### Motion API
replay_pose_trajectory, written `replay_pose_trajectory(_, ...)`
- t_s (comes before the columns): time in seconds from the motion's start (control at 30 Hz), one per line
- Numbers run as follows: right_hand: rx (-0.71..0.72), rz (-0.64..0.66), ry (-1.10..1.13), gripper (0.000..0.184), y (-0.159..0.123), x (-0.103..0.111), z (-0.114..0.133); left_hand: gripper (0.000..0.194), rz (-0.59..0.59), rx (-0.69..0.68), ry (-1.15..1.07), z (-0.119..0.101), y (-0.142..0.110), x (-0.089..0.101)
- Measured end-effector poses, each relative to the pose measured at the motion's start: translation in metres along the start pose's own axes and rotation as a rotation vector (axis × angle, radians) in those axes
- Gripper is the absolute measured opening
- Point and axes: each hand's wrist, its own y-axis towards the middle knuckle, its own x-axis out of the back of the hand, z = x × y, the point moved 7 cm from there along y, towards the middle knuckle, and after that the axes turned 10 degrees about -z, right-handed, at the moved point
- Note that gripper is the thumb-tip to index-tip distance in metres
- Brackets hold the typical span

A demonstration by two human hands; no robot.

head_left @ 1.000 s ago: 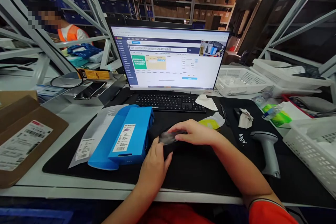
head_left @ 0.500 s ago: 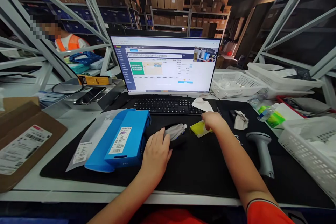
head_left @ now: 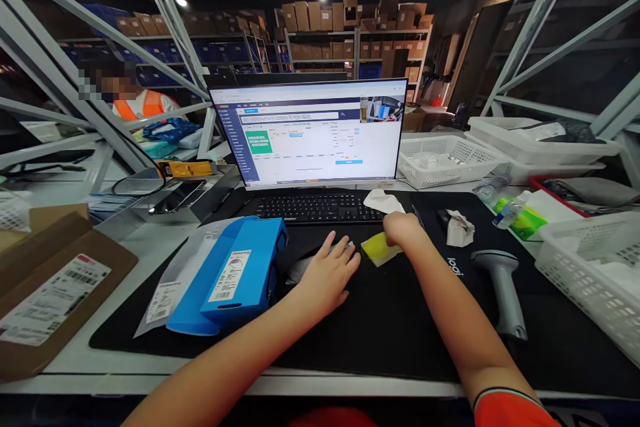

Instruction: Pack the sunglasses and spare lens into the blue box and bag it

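Note:
My left hand (head_left: 327,273) is open, its fingers spread low over the black desk mat (head_left: 370,333). Partly hidden behind it lies a grey, plastic-looking bundle (head_left: 299,271). My right hand (head_left: 401,230) is closed, with its fingers curled at the right end of a small yellow packet (head_left: 376,247) that has a clear edge. A crumpled white paper (head_left: 383,201) lies just beyond that hand, overlapping the keyboard (head_left: 315,208). To the left, an opened blue box (head_left: 250,273) with a white label rests on a clear plastic bag (head_left: 173,280).
A monitor (head_left: 305,147) stands behind the keyboard. On the right are a grey barcode scanner (head_left: 500,293), a crumpled tissue (head_left: 459,229) and white baskets (head_left: 570,267). A brown carton (head_left: 65,307) sits at the left edge. Behind the rack, a person in an orange vest (head_left: 150,105) is visible.
My left hand has left the grey bundle, moved right and spread its fingers; the bundle now lies left of it. My right hand stays at the yellow packet. The view has shifted slightly.

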Motion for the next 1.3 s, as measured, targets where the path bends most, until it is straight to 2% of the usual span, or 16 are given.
replay_pose_trajectory(0.1,0.028,-0.003,0.000,0.037,-0.015,0.013,-0.003,0.079,0.031,0.004,0.082,0.003,0.005,0.000)
replay_pose_trajectory(0.2,0.059,-0.050,0.030,0.033,-0.030,0.026,-0.004,0.073,0.036,0.081,0.145,0.003,0.005,0.000)
replay_pose_trajectory(0.37,0.131,-0.144,0.086,0.024,-0.048,0.042,-0.005,0.040,0.054,0.255,0.105,0.007,0.006,0.003)
replay_pose_trajectory(0.43,0.155,-0.177,0.105,0.020,-0.053,0.048,-0.008,0.042,0.052,0.278,0.068,0.007,0.009,0.003)
replay_pose_trajectory(0.5,0.167,-0.227,0.148,0.016,-0.057,0.056,-0.013,0.054,0.018,0.264,0.037,0.006,0.011,0.006)
replay_pose_trajectory(0.57,0.173,-0.321,0.222,0.014,-0.060,0.065,-0.020,0.061,-0.046,0.253,-0.041,0.005,0.009,0.010)
replay_pose_trajectory(0.63,0.168,-0.449,0.284,0.017,-0.063,0.076,-0.028,0.058,-0.147,0.282,-0.185,0.011,0.004,0.019)
replay_pose_trajectory(0.73,0.103,-0.594,0.318,0.026,-0.067,0.087,-0.034,0.046,-0.409,0.434,-0.340,0.037,-0.011,0.045)
replay_pose_trajectory(0.8,0.051,-0.636,0.332,0.029,-0.069,0.091,-0.031,0.057,-0.602,0.547,-0.317,0.057,-0.022,0.066)
replay_pose_trajectory(0.87,0.052,-0.635,0.297,0.029,-0.073,0.092,-0.017,0.082,-0.693,0.569,-0.238,0.065,-0.025,0.083)
replay_pose_trajectory(0.93,0.098,-0.611,0.200,0.026,-0.077,0.091,0.007,0.102,-0.640,0.496,-0.160,0.061,-0.017,0.089)
replay_pose_trajectory(1.0,0.164,-0.609,0.124,0.024,-0.083,0.087,0.033,0.102,-0.529,0.423,-0.121,0.052,-0.005,0.086)
replay_pose_trajectory(1.07,0.234,-0.647,0.135,0.026,-0.089,0.084,0.056,0.087,-0.431,0.426,-0.122,0.048,0.005,0.079)
replay_pose_trajectory(1.17,0.326,-0.695,0.200,0.023,-0.096,0.077,0.079,0.049,-0.317,0.492,-0.203,0.051,0.015,0.069)
replay_pose_trajectory(1.23,0.349,-0.686,0.208,0.021,-0.097,0.075,0.084,0.031,-0.268,0.519,-0.261,0.055,0.019,0.067)
replay_pose_trajectory(1.3,0.352,-0.646,0.232,0.020,-0.095,0.075,0.080,0.026,-0.247,0.543,-0.286,0.059,0.021,0.069)
